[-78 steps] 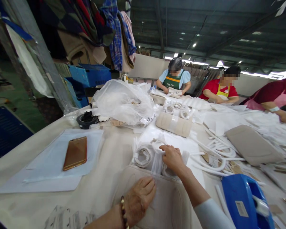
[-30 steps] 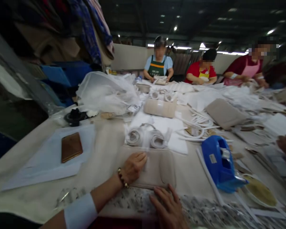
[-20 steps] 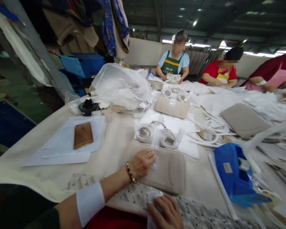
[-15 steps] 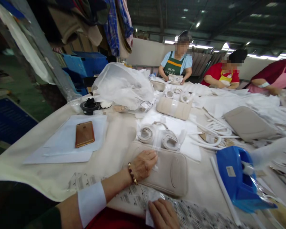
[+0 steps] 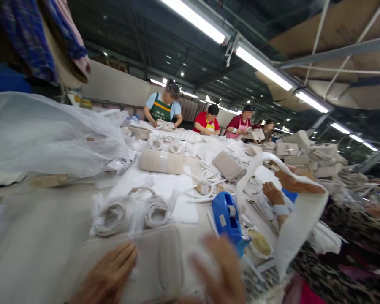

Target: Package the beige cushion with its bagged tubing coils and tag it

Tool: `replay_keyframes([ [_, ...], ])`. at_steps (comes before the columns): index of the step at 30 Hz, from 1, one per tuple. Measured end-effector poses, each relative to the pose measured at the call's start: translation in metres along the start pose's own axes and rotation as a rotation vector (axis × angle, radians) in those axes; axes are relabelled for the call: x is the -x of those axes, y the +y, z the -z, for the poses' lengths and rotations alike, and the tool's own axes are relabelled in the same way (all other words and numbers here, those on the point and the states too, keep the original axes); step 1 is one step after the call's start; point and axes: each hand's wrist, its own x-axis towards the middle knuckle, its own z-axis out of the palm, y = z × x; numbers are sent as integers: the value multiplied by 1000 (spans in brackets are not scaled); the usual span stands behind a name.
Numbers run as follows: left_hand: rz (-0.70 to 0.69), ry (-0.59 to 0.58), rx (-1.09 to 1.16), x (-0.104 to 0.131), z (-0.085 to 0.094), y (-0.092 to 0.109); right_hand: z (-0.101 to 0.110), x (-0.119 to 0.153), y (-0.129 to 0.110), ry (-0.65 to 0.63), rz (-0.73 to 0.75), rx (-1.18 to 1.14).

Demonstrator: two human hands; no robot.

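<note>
The person's left hand lies on a beige padded panel at the near edge of the surface, its fingers extended, close together and clasping nothing, their tips beside a strip of clear tape. The right hand is blurred, between the panel and a blue tape dispenser; whether its fingers hold anything, I cannot tell.

Just beyond the panel sit two wrapped coils, the left coil and the right coil, with the tape running between them. Farther off lies a beige rolled bundle with a clear band around its middle. A translucent plastic bag spreads at far left. Right of the dispenser, a co-worker's hand reaches over the surface near a curved white strip.
</note>
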Motion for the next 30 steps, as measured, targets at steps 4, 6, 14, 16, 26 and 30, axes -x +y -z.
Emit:
replay_keyframes([
  [4,-30,-28,-23,25,-20,-9,60,-79,111,150,-226,646],
  [6,-19,-53,-23,35,-29,-11,68,-115,141,-40,-251,760],
  [14,-13,-4,-52,7,-3,0,52,-168,149,-614,-361,821],
  [16,13,18,-31,-4,7,3,57,-170,144,-648,-363,775],
  [26,97,-25,24,-7,7,11,95,-194,81,-777,-420,38],
  [30,95,-1,15,-7,8,10,101,-193,66,-942,-20,-442],
])
